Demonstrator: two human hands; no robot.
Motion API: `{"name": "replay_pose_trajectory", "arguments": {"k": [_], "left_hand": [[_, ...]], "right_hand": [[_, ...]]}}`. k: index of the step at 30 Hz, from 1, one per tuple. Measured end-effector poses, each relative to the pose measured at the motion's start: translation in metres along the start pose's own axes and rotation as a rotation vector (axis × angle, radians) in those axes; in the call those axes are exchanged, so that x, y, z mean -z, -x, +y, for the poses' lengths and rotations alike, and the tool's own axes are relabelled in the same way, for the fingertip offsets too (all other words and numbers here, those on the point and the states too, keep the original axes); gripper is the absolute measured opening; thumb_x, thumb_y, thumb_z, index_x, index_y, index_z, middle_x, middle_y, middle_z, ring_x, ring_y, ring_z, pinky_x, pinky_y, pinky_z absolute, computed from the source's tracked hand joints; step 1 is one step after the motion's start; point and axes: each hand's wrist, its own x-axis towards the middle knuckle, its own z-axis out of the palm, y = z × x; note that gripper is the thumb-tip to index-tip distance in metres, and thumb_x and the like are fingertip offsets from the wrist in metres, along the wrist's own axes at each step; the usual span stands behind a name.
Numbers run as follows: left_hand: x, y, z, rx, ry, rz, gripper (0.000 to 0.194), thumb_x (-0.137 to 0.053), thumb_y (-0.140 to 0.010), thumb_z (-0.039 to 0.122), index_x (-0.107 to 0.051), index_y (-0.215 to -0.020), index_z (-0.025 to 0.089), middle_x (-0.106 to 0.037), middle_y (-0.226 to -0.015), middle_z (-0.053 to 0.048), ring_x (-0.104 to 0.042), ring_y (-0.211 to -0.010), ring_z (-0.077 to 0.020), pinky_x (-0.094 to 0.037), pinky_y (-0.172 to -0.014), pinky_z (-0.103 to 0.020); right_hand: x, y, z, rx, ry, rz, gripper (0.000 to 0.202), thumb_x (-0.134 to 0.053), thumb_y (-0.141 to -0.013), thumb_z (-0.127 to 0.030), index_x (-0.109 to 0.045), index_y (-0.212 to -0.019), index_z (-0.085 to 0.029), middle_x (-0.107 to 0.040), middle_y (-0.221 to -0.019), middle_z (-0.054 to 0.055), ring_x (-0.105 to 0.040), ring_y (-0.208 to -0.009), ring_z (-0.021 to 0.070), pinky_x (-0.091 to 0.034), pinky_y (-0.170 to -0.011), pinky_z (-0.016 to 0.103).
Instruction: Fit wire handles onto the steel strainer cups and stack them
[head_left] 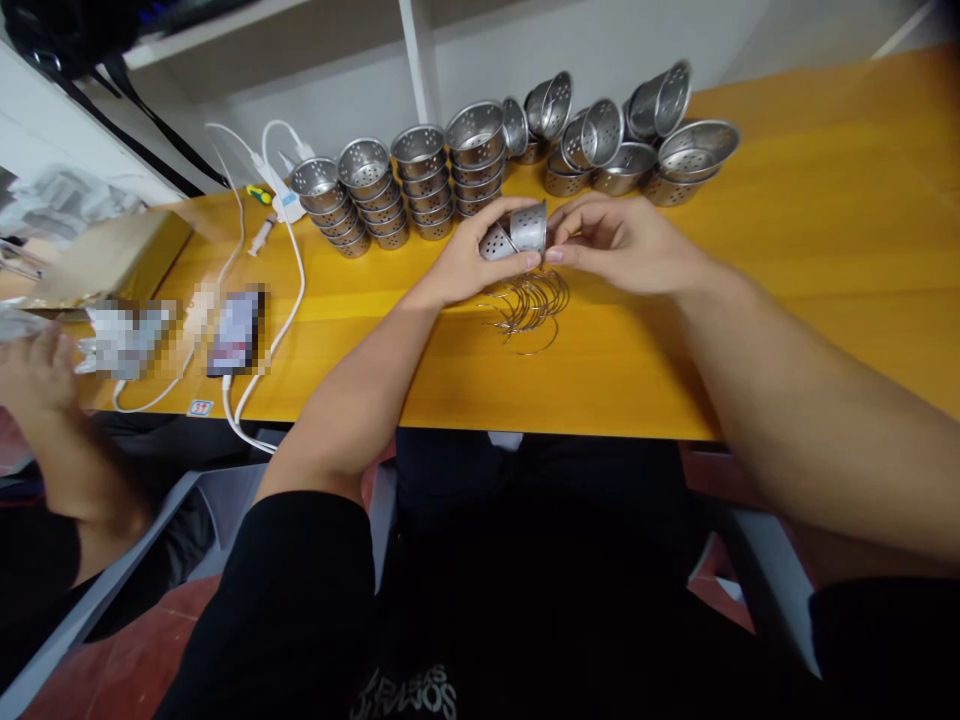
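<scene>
My left hand (pixel 469 255) is wrapped around a small perforated metal strainer basket (pixel 529 228), tilted on its side above the table. Its wide rim faces right, toward my right hand (pixel 619 240). The thumb and curled fingers of that hand come together beside the rim; anything pinched between them is too small to make out. Just below both hands, a loose pile of thin wire rings (pixel 529 302) lies on the table. Behind the left hand stand several stacks of similar strainer baskets (pixel 420 150), upright in a row.
More strainer baskets (pixel 694 150) lean in a jumbled group at the back right. To the left are a phone (pixel 236 335), white cables (pixel 301 270), a syringe (pixel 262 237) and a cardboard box (pixel 120 260). Another person's hand (pixel 37 370) is at the far left of the yellow table (pixel 825 200).
</scene>
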Motion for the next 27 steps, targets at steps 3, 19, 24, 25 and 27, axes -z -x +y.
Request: {"name": "replay_pose_trajectory", "arguments": {"k": [3,19,24,25,27], "left_hand": [[0.0,0.001,-0.001,0.002,-0.033,-0.004,0.124,-0.1,-0.074,0.117,-0.084,-0.157,0.027,-0.088,-0.166,-0.017,-0.082,-0.159,-0.0464,-0.061,-0.147,-0.067],[0.003,0.001,-0.001,-0.03,-0.032,-0.026,0.129,-0.103,-0.071,0.115,-0.081,-0.164,0.027,-0.085,-0.167,-0.018,-0.079,-0.162,-0.045,-0.058,-0.149,-0.065],[0.003,0.001,0.002,-0.023,-0.035,0.007,0.129,-0.103,-0.07,0.116,-0.081,-0.163,0.029,-0.085,-0.164,-0.016,-0.077,-0.164,-0.0481,-0.054,-0.151,-0.07],[0.004,0.0,-0.001,-0.024,-0.035,0.009,0.13,-0.103,-0.07,0.117,-0.081,-0.164,0.03,-0.084,-0.165,-0.015,-0.076,-0.165,-0.0489,-0.053,-0.151,-0.071],[0.007,0.0,-0.012,-0.015,-0.023,0.008,0.132,-0.1,-0.07,0.119,-0.08,-0.167,0.031,-0.083,-0.167,-0.014,-0.076,-0.166,-0.0494,-0.053,-0.151,-0.073]], "right_hand": [[0.001,0.001,-0.002,-0.05,-0.039,-0.012,0.075,-0.114,-0.071,-0.108,-0.088,-0.093,-0.042,-0.091,-0.121,0.009,-0.078,-0.11,0.0417,-0.068,-0.123,0.083],[0.006,0.004,-0.007,0.037,0.095,-0.003,0.063,-0.11,-0.084,-0.103,-0.094,-0.097,-0.044,-0.088,-0.124,0.014,-0.078,-0.126,0.0516,-0.061,-0.127,0.094],[0.004,0.003,-0.014,0.054,0.114,0.049,0.065,-0.112,-0.082,-0.103,-0.094,-0.091,-0.041,-0.09,-0.119,0.014,-0.081,-0.116,0.0491,-0.066,-0.121,0.087],[0.004,0.003,-0.016,0.053,0.083,0.051,0.065,-0.112,-0.083,-0.103,-0.094,-0.092,-0.041,-0.091,-0.121,0.014,-0.082,-0.115,0.048,-0.067,-0.12,0.085],[0.006,0.003,-0.019,0.056,0.014,0.038,0.065,-0.113,-0.083,-0.101,-0.094,-0.094,-0.041,-0.094,-0.126,0.012,-0.085,-0.119,0.0469,-0.069,-0.122,0.081]]}}
